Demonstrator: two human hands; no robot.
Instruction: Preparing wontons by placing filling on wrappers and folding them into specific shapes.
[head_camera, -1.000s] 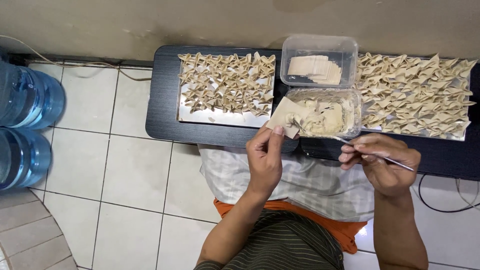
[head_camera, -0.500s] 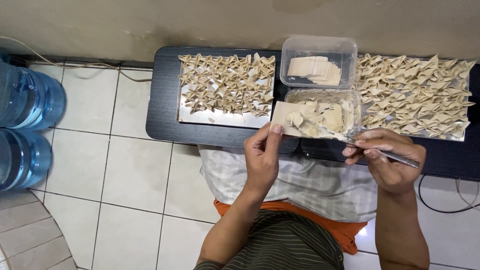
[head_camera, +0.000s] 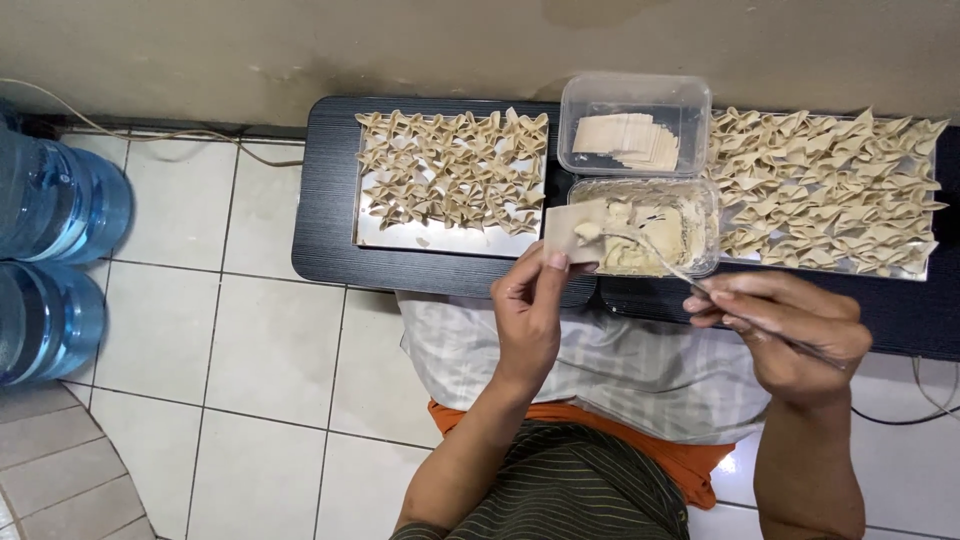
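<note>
I pinch a square dumpling wrapper (head_camera: 572, 230) by its near edge between the thumb and fingers of my left hand (head_camera: 530, 315), holding it flat and level just over the rim of the filling tub (head_camera: 700, 262), so anything that drops falls back in. My right hand (head_camera: 790, 330) is closed around the handle of a thin metal utensil (head_camera: 660, 262), whose tip rests on the wrapper's middle with a small dab of filling. The wrapper is pale beige, thin, its corners slightly limp. The tub of pale paste sits at the near edge of the dark desk (head_camera: 325, 210), with a clear box of spare wrappers (head_camera: 625, 138) right behind it, both within reach. Trays of folded dumplings flank them: the left tray (head_camera: 400, 235) partly filled, the right tray (head_camera: 915, 270) crowded.
</note>
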